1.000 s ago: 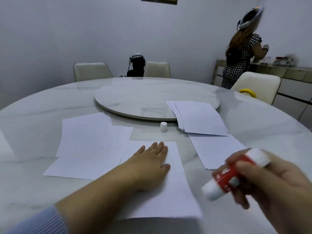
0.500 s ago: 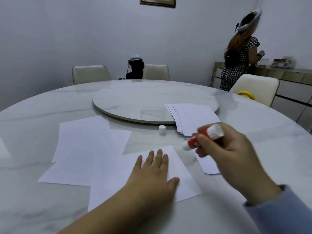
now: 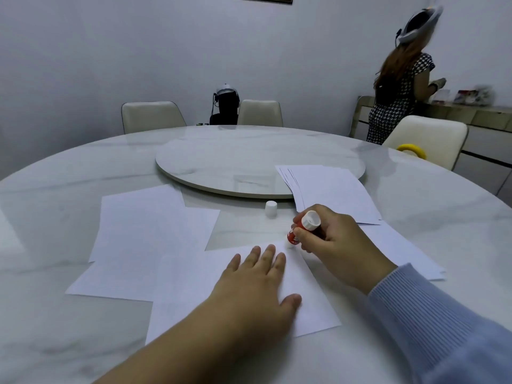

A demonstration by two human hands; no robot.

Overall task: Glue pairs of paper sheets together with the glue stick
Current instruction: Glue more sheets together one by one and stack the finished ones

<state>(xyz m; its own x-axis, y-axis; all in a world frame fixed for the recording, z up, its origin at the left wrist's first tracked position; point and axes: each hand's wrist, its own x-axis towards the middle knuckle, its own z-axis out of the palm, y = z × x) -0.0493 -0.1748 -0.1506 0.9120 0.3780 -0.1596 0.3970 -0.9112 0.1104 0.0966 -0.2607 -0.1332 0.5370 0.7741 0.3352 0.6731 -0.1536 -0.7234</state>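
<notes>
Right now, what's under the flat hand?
The left hand lies flat on a white paper sheet on the marble table. Whatever is on the paper beneath the palm is covered.

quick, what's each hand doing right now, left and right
Left hand: open, fingers straight, flat on the paper sheet.
Right hand: closed around the glue stick, its tip at the sheet's far corner.

walls: plain grey | table: round marble | chairs: cream | sideboard: right
</notes>
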